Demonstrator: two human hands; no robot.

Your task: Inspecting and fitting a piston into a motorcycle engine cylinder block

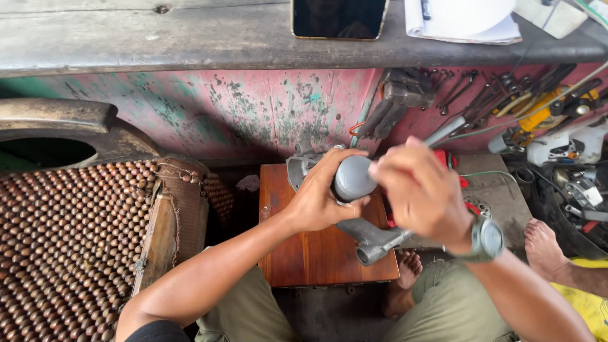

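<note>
Two hands work at the middle of the frame, above a small wooden table [316, 253]. The left hand [320, 199] has its fingers closed around a grey metal part [354, 180], which has a round cap and a tube end lower down. The right hand [421, 193] is blurred; its fingers curl loosely, and whether they hold something I cannot tell. A firm left grip and slow, small right moves seem best.
</note>
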